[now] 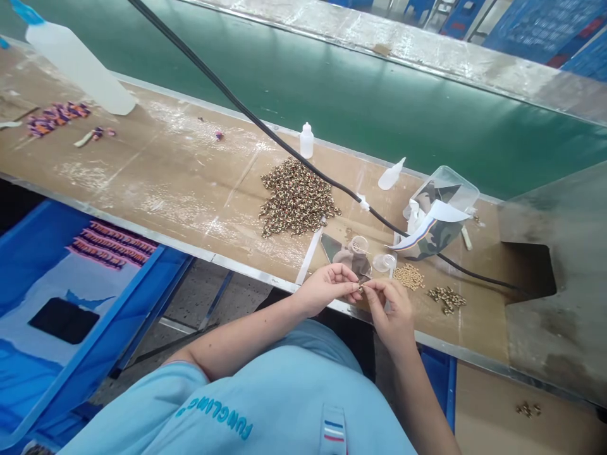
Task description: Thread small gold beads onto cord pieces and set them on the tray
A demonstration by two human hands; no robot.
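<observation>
My left hand (334, 287) and my right hand (386, 303) meet over the front edge of the bench. Both are closed, thumbs and fingertips pinching one small dark-and-gold piece (360, 287) between them; its exact kind is too small to tell. Just beyond the fingers lies a camouflage cloth (339, 253) with a small clear round dish (359, 244) on it. A second clear dish (383, 262) sits to the right. Close to my right hand are a patch of tan beads (408, 277) and a little heap of dark-and-gold pieces (446, 299).
A large pile of similar pieces (296, 199) covers mid-bench. Behind stand a small white bottle (306, 142) and a tipped one (391, 175). A black cable (227, 95) crosses above. At right are a clear tub (455, 183) and a metal housing (559, 253); a blue crate (95, 373) is lower left.
</observation>
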